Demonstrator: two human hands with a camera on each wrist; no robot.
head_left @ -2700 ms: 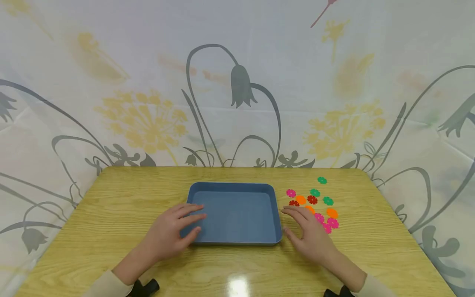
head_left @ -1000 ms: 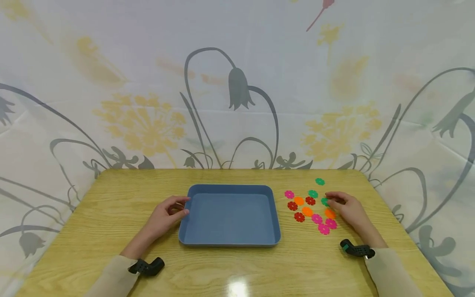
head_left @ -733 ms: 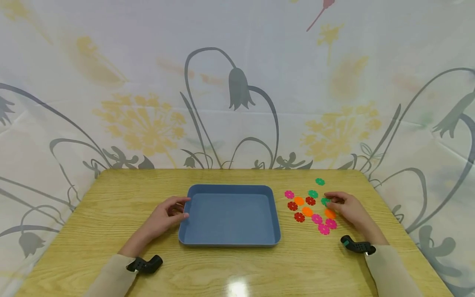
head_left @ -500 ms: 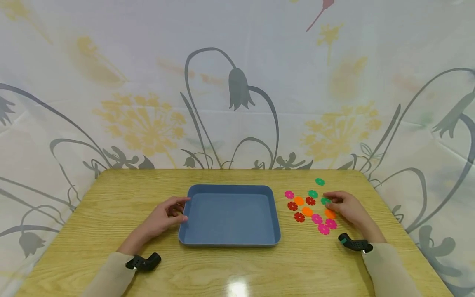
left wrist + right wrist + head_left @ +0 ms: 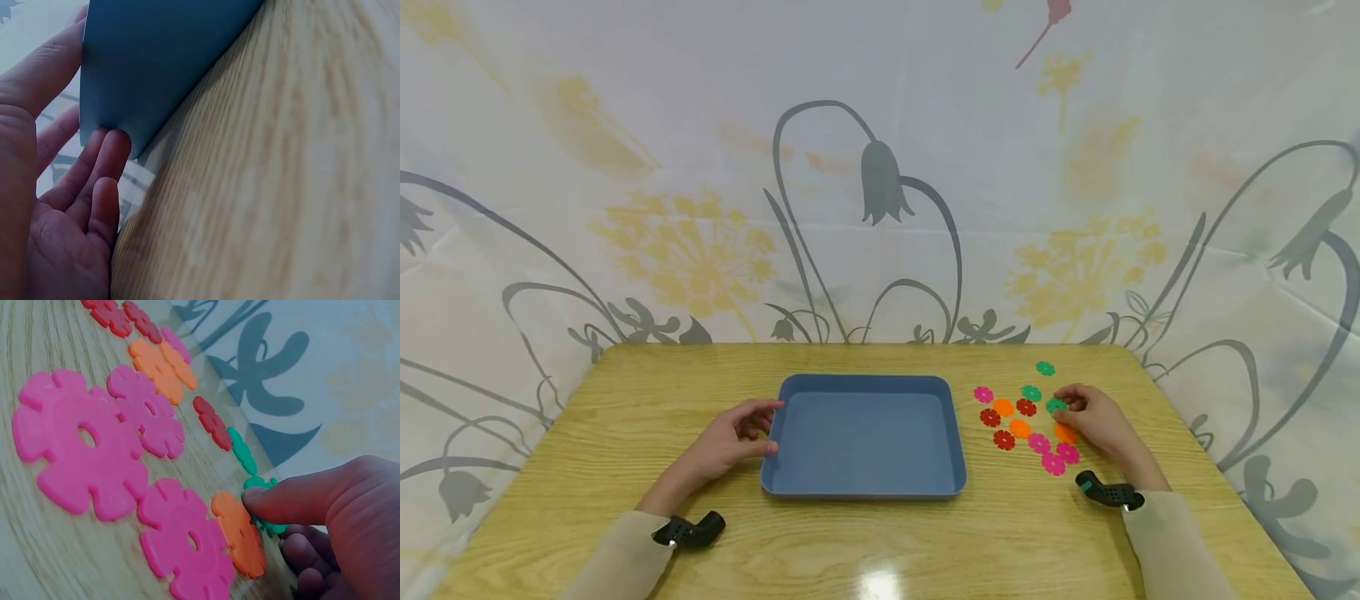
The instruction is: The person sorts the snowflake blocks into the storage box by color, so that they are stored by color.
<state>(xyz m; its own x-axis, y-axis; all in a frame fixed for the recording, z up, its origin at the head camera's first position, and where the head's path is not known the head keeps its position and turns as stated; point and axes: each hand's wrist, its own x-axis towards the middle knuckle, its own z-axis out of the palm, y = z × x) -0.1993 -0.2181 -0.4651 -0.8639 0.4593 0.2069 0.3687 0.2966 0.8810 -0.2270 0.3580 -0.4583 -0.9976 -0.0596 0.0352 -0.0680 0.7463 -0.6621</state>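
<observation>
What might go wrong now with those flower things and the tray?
The flat green piece, pinched by the right hand, might slip away. That hand could also nudge the orange piece close beside it. The left hand holds the tray by its edge, so a tug might slide it.

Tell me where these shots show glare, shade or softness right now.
Head view: a white glare spot on the table at the bottom edge; left wrist view: dim, the outer wall of the tray in shade, wood grain blurring toward the right; right wrist view: the large pink flower piece fairly clear, the yellow print on the backdrop hazy.
</observation>
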